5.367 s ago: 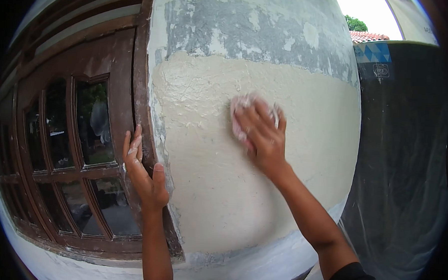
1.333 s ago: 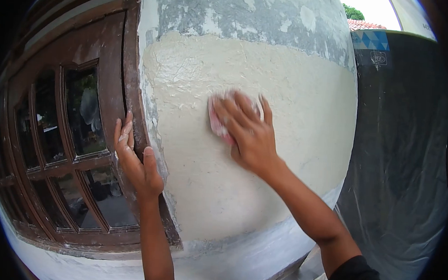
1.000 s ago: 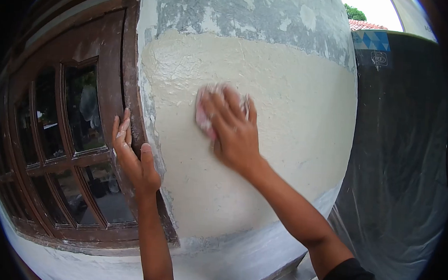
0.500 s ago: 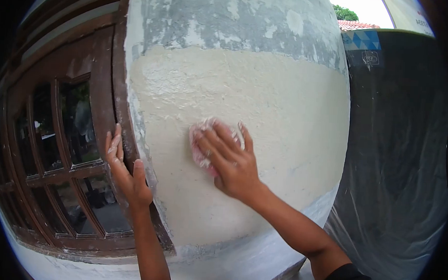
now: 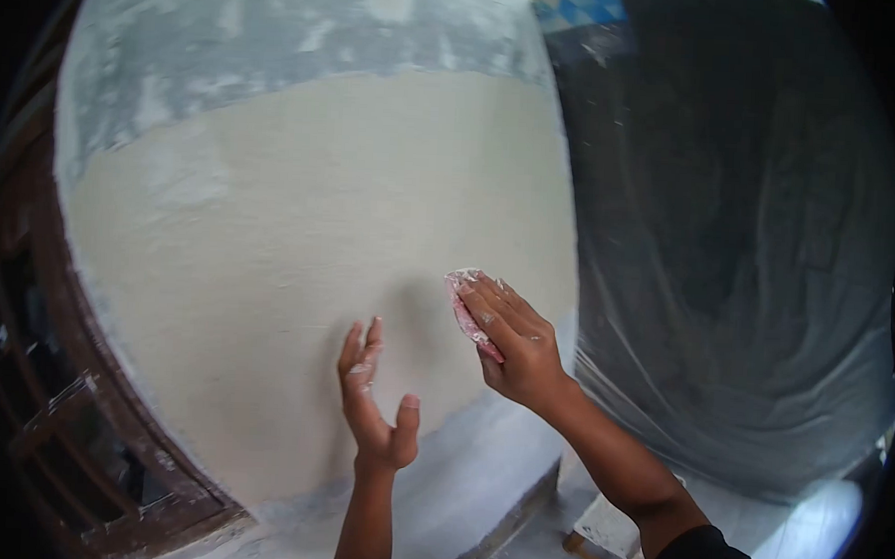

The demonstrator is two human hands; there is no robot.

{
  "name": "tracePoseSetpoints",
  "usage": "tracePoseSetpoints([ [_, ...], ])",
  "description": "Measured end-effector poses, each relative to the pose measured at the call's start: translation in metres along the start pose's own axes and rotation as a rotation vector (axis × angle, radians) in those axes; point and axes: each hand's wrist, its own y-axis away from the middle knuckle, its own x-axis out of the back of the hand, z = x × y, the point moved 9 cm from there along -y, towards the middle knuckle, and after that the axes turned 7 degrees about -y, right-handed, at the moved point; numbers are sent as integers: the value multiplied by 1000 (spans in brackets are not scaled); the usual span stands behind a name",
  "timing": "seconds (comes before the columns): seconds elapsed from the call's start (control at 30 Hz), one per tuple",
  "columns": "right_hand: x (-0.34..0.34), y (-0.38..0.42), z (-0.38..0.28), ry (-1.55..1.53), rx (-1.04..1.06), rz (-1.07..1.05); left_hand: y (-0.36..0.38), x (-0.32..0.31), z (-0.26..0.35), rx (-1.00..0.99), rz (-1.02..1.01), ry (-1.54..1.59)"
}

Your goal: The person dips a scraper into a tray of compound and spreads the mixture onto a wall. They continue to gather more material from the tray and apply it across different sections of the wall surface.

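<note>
My right hand point(image 5: 524, 353) grips a flat pink sponge point(image 5: 469, 315) smeared with white paste, its fingers laid along the pad. The sponge is held in front of the cream-coated band of wall point(image 5: 321, 194), near its right side, and casts a soft shadow there. Lower and to the left, my left hand point(image 5: 379, 416) is raised with thumb and fingers apart, holding nothing. Whitish smears mark the fingers of both hands. Above the cream band, the wall point(image 5: 308, 34) is patchy grey and white.
At the left stands a brown wooden window frame point(image 5: 151, 446) with glass panes. Dark plastic sheeting point(image 5: 729, 232) hangs on the right, with a blue-and-white patterned strip point(image 5: 579, 8) at its top. A small white-topped stool point(image 5: 606, 531) stands on the floor below.
My view has turned to the right. My left hand has come away from the window frame, and my right hand has shifted right along the wall with the sponge, now tilted edge-on.
</note>
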Motion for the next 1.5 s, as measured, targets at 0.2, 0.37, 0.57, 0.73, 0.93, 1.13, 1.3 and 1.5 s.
tracePoseSetpoints([
  [0.2, 98, 112, 92, 12, -410, -136, 68, -185, 30, 140, -255, 217],
  [0.37, 188, 284, 141, 117, -898, -145, 185, -327, 58, 278, -609, 294],
  [0.57, 312, 535, 134, 382, -1604, 40, 336, -454, 113, 360, -971, 464],
  [0.73, 331, 680, 31, 119, -2098, 744, 470, -476, 153, 348, -1290, 523],
  [0.93, 293, 754, -42, 308, -2264, 741, 577, -458, 171, 344, -1489, 561],
  [1.13, 240, 791, 14, 639, -2054, 107, 630, -466, 135, 448, -1479, 552],
  [1.3, 230, 812, 70, 801, -1929, 21, 661, -467, 100, 546, -1446, 570],
  [1.5, 239, 833, 100, 1164, -1828, -165, 672, -461, 92, 526, -1421, 580],
])
